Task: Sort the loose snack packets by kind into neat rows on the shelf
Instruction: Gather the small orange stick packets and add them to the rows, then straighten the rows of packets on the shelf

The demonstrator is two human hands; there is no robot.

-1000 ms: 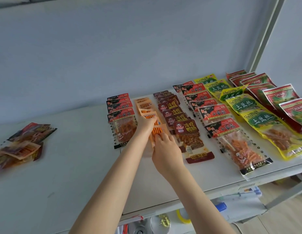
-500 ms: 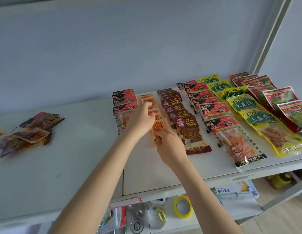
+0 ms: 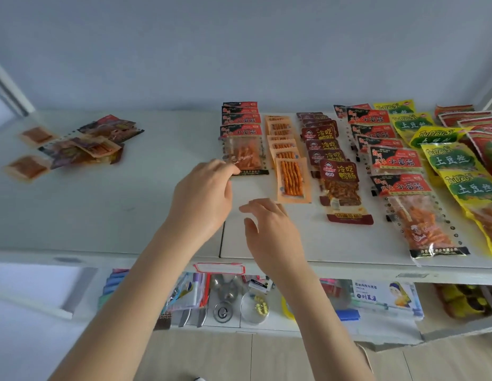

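Note:
Sorted rows of snack packets lie on the white shelf [image 3: 156, 221]: a red-topped row [image 3: 243, 138], an orange stick-snack row [image 3: 290, 171], a dark brown row [image 3: 335, 171], another red-topped row [image 3: 398, 185] and yellow-green packets [image 3: 459, 171]. A loose pile of mixed packets [image 3: 85, 144] sits at the far left. My left hand [image 3: 203, 196] hovers just left of the red-topped row's front packet, fingers loosely bent, holding nothing. My right hand [image 3: 272, 232] hangs open below the front orange packet, apart from it.
Red and green packets [image 3: 484, 138] fill the far right by a shelf post. A lower shelf [image 3: 239, 301] holds stationery, metal pieces, a tape roll and a booklet. Bare shelf surface lies between the loose pile and the rows.
Both hands have let go of the front orange packet and drawn back toward the shelf's front edge. The view has swung left and down, bringing the loose pile closer to centre.

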